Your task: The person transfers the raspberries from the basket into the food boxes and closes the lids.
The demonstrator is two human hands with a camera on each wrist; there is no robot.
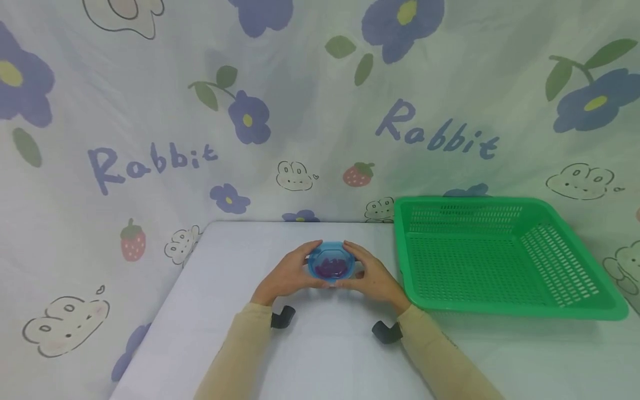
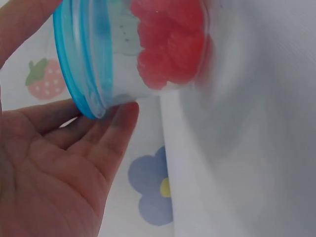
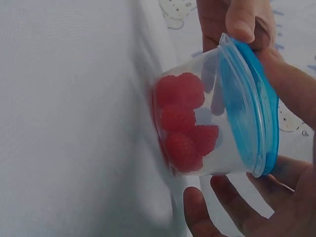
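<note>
A clear plastic container [image 3: 217, 79] with a translucent blue lid [image 3: 269, 113] stands upright on the white table, in the middle of the head view. Several red raspberries [image 3: 180, 121] lie at its bottom and show through the wall. From the left side my left hand [image 1: 290, 272] holds the container at the lid, thumb at the near edge and fingers round the far edge. Opposite it, my right hand [image 1: 372, 275] grips the lid the same way. The two thumbs nearly meet at the front of the rim.
A large green plastic basket [image 1: 410, 278] with slotted walls stands just right of my right forearm. White cloth covers the table [image 1: 320, 361]. Behind it hangs a curtain [image 1: 320, 122] printed with flowers, rabbits and strawberries. A black wrist piece [image 1: 386, 332] sticks out by each sleeve.
</note>
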